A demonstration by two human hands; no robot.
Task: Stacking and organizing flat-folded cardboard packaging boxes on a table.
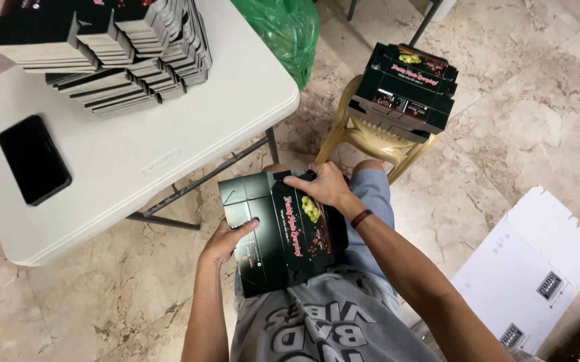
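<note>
Over the person's lap, a flat black printed cardboard box (283, 231) runs long from 11 to 5 o'clock. Left hand (226, 240) fingers clamp its 9 o'clock edge; right hand (325, 186) fingers clasp its 12 o'clock end.

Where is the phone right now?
The black phone lies flat on the white table, left in the head view, below the stack of flat boxes.

The person wears a grey T-shirt (333, 332) with large white block lettering outlined in black, and light blue denim shorts (374, 201). Both forearms are bare, without sleeves. A dark red band (361, 217) circles the right wrist.
</note>
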